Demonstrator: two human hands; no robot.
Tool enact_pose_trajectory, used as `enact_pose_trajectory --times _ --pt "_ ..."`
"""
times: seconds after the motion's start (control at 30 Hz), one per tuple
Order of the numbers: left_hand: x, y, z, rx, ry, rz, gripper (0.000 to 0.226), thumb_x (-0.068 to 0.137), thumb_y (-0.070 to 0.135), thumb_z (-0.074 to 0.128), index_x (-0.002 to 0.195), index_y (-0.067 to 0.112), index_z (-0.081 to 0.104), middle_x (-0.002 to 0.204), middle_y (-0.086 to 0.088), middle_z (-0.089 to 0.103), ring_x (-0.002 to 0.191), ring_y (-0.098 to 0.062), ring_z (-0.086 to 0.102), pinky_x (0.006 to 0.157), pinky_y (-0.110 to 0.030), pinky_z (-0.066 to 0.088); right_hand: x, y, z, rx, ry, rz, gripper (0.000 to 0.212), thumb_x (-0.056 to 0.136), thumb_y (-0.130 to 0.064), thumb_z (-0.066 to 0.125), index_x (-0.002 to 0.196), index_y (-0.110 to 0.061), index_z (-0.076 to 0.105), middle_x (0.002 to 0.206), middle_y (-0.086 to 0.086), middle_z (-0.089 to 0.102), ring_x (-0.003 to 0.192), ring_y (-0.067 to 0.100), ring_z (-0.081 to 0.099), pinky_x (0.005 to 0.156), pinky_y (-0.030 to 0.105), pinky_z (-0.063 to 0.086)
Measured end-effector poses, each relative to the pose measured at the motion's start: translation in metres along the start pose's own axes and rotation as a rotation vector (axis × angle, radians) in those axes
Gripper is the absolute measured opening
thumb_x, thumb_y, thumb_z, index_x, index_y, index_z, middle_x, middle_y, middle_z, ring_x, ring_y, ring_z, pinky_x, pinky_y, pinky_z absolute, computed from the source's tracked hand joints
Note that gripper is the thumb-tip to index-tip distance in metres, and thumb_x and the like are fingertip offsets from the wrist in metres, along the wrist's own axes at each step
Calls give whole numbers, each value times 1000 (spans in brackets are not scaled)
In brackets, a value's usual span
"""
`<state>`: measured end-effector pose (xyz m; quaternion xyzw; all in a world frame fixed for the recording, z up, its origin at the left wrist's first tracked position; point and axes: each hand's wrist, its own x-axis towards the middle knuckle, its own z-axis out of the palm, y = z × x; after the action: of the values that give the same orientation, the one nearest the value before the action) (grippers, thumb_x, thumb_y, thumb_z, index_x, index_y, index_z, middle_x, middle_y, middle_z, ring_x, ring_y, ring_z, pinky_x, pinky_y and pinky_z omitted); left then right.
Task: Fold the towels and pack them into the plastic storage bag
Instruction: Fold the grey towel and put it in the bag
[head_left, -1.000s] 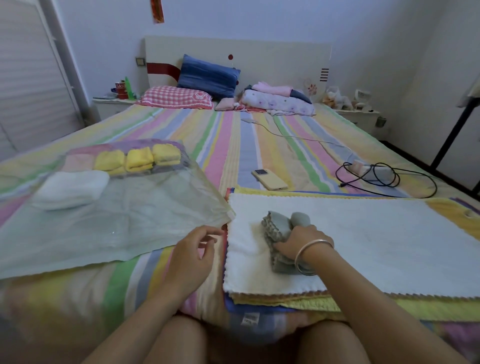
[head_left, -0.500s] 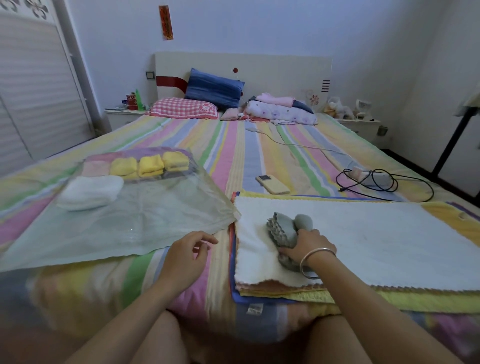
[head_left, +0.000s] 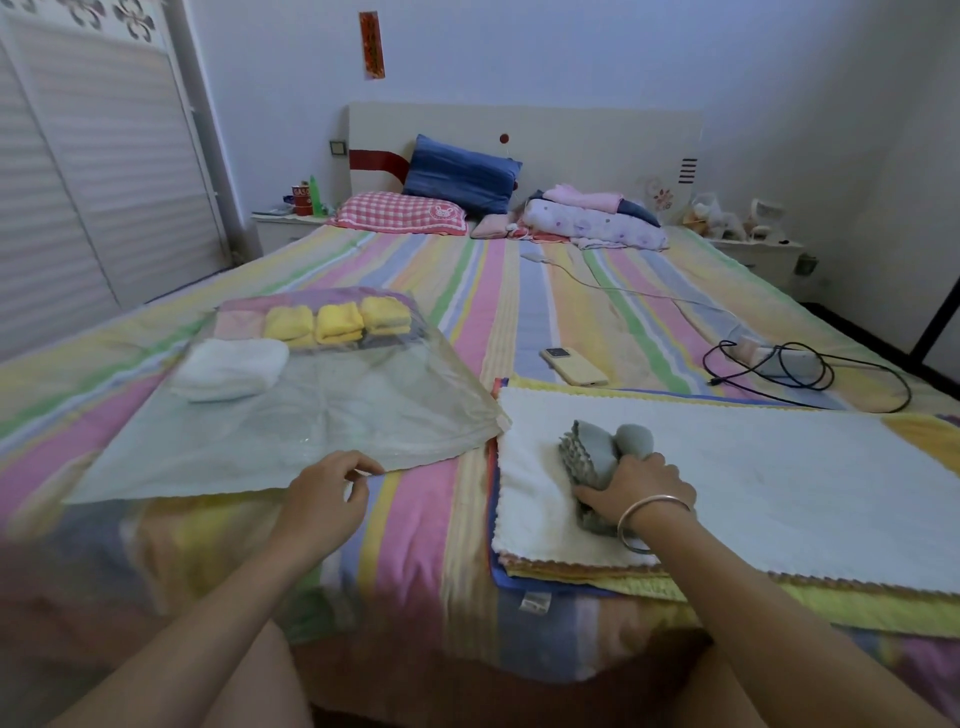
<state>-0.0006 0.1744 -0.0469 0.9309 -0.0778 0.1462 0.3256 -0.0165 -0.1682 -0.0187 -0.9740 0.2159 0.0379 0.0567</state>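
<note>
Head view: a folded grey towel (head_left: 597, 457) is gripped by the right hand (head_left: 636, 491), whose fingers are curled over its near end while it rests on a white towel (head_left: 779, 478) spread flat. That white towel is laid on top of a stack of flat towels (head_left: 571, 577) at the near edge of the bed (head_left: 426, 530). A metal bangle (head_left: 652, 514) is worn on the right wrist.

The plastic storage bag (head_left: 311, 431) is laid flat to the left of the stack, its right corner just beside the white towel's far-left corner. The left hand (head_left: 327, 493) is held at the bag's near edge with its fingers curled; whether the edge is pinched cannot be told. The grey towel is thus well apart from the left hand and outside the bag.

Inside the bag, at its far end, three folded yellow towels (head_left: 337, 322) are lined up beside a pink one (head_left: 236, 322), and a folded white towel (head_left: 228, 366) is set in front of them.

Farther out on the striped sheet, a phone (head_left: 574, 366) and a coiled black cable (head_left: 810, 374) are seen, with pillows (head_left: 462, 174) by the headboard.
</note>
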Motion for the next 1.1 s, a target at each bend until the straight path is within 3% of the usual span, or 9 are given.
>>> enact_pose_trajectory --times 0.17,0.37,0.53,0.63,0.77,0.87,0.93,1.03,1.1 --pt "27 -1 13 -16 -13 80 30 88 6 56 86 35 64 94 17 63 83 -1 57 78 -28 48 4 -8 -2 -85 -56 35 88 62 -83 56 122 -19 48 120 9 46 111 30 48 87 42 44" --pt "69 14 37 83 -175 302 17 84 18 66 96 30 64 95 18 59 91 -7 58 76 -29 47 13 9 -5 10 -138 -4 66 76 -60 65 124 -19 45 121 11 46 110 31 50 85 40 48" --pt "80 5 36 177 -174 377 28 78 32 75 102 27 62 103 14 60 99 -11 57 75 -26 44 7 5 6 12 35 32 50 83 -53 55 119 -20 48 117 8 49 105 28 53 73 34 42" --pt "77 -15 23 290 -163 416 45 69 38 82 106 24 62 107 7 62 101 -18 58 81 -33 47 -2 2 1 55 171 39 43 84 -48 54 117 -20 51 114 7 51 101 28 55 72 34 43" --pt "72 -47 -2 383 -129 368 54 63 35 86 109 23 61 111 3 62 103 -25 60 81 -39 48 -19 -18 -11 300 262 -21 38 81 -47 62 111 -23 57 104 7 56 90 30 59 66 33 44" --pt "72 -68 -23 383 -66 361 55 63 37 88 109 23 61 109 2 63 101 -24 59 79 -39 49 -39 -54 -16 755 155 -148 16 79 -33 69 93 -26 62 89 4 65 82 25 63 72 35 53" --pt "70 -79 -38 361 -45 358 53 65 36 85 110 24 60 109 4 62 101 -23 59 78 -39 49 -54 -82 -14 1004 35 -253 15 80 -18 69 78 -30 61 76 -4 67 72 13 64 64 24 53" --pt "60 -91 -58 469 -72 449 51 63 39 68 112 27 58 114 6 62 103 -22 59 79 -38 49 -72 -123 -3 1084 -25 -396 23 76 -12 70 75 -33 61 73 -14 67 67 -3 62 63 15 48" --pt "55 -100 -67 533 -111 493 54 59 39 70 111 26 61 116 6 62 106 -20 59 81 -37 48 -80 -148 5 1087 -47 -490 19 70 -18 70 73 -34 61 67 -17 66 64 -8 60 63 15 47"
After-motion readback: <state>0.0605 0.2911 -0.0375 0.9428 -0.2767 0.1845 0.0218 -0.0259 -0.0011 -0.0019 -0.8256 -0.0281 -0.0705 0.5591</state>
